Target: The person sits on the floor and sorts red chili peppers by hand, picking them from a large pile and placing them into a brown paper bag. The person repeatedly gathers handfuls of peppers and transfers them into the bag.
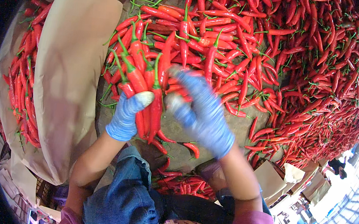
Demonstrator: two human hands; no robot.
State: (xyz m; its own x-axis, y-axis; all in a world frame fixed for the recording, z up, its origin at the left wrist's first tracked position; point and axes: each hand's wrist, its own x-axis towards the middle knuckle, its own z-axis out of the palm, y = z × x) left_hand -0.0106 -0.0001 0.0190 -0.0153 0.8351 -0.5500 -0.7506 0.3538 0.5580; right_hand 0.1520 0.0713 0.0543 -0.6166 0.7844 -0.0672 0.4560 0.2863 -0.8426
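In a blue knit glove with a pale thumb tip, my left hand (pixel 128 114) grips a bunch of red chili peppers (pixel 147 109), their green stems fanning upward. Just right of the bunch is my right hand (pixel 198 110), gloved the same way and blurred by motion. Its thumb and fingers are apart, with the fingertips near the bunch's right side; whether they touch a pepper is unclear. Beyond both hands lie many loose red chili peppers (pixel 217 45) on a grey-brown surface (pixel 178 128). A few more lie just below the held bunch.
A brown paper-lined container (pixel 71 70) stands on the left, with red chilies (pixel 25 82) inside it. A large heap of chilies (pixel 322 92) rises on the right. More chilies (pixel 189 186) lie between my legs, and brown paper (pixel 269 180) shows at the lower right.
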